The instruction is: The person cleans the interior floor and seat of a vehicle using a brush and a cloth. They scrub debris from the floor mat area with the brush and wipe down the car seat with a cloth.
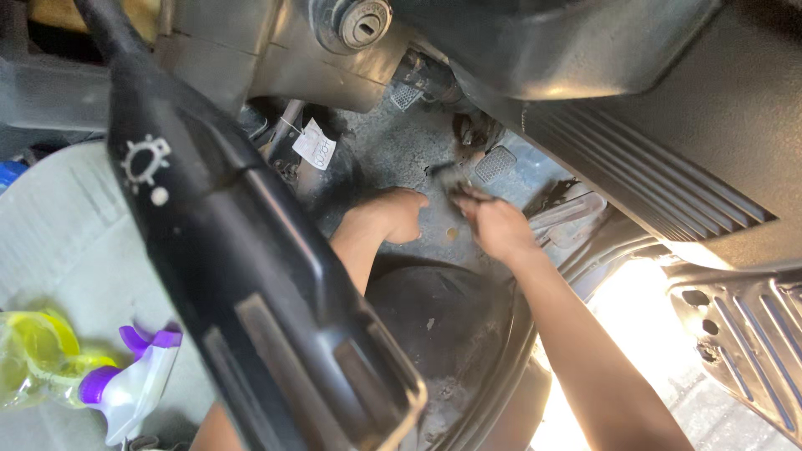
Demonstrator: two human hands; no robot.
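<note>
Both my hands are down in the driver's footwell. My right hand (499,227) is closed around a small dark brush or rag (451,179), too blurred for me to say which, and it presses that thing onto the grey floor carpet (393,146) just below the ribbed pedal (494,164). My left hand (396,214) sits beside it, fingers curled under and knuckles resting on the carpet, gripping nothing that I can see, more a brace than a grab. A small pale spot (452,234) lies on the floor between my two hands.

I'd judge I'm mid-scrub on the dirty patch by the pedals. The next stroke calls for short, firm passes that stay clear of the pedal arm, with my left hand steady.

Further out, a white paper tag (315,144) hangs by the column, the black stalk lever (242,250) looms across my view, and a purple-and-white spray bottle (134,388) lies on the seat next to a yellow cloth (38,351).
</note>
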